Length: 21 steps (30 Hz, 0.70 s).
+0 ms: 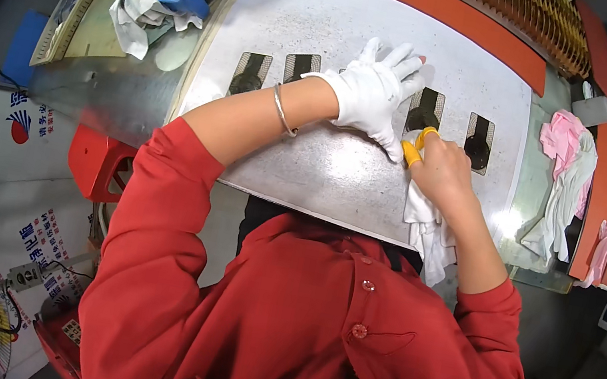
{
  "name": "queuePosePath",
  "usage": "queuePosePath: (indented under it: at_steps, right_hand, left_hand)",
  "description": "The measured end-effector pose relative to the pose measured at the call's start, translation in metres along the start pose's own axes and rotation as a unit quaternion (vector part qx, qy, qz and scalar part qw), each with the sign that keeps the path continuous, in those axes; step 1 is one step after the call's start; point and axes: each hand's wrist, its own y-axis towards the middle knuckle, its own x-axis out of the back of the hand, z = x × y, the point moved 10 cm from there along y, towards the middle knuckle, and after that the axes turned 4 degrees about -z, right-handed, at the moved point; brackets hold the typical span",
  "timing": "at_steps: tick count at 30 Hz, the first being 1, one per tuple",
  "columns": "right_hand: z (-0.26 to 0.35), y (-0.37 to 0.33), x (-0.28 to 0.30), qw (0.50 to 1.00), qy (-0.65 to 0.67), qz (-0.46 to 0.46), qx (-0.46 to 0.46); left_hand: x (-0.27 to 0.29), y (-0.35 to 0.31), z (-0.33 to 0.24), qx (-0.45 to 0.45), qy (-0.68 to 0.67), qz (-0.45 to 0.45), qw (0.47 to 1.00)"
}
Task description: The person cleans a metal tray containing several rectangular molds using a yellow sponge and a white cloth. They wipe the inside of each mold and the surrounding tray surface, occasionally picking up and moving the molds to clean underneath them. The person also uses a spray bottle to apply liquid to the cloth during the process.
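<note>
Left hand white-gloved, palm down, fingers spread. Right hand nearer the body, fingers curled; seemingly closed, palm hidden.

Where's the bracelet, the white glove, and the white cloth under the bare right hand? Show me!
Bracelet (pixel 281 111): head view, on its band.
White glove (pixel 369 97): head view, on the back of it.
White cloth (pixel 427 226): head view, on its hanging part.

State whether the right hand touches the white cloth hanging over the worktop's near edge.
Touching. The head view shows the right hand closed over the white cloth, which comes out from beneath it and trails down below.
</note>
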Motion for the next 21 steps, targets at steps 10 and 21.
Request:
queuePosePath:
  at_steps: [10,21]
  right_hand:
    - [0.052,0.054,0.023,0.998,0.028,-0.017,0.059]
    - [0.081,0.112,-0.025,0.996,0.011,0.058,0.063]
  left_hand:
    - [0.03,-0.082,0.053,0.167,0.0,-0.015,0.986]
    - [0.021,-0.094,0.06,0.235,0.025,-0.031,0.971]
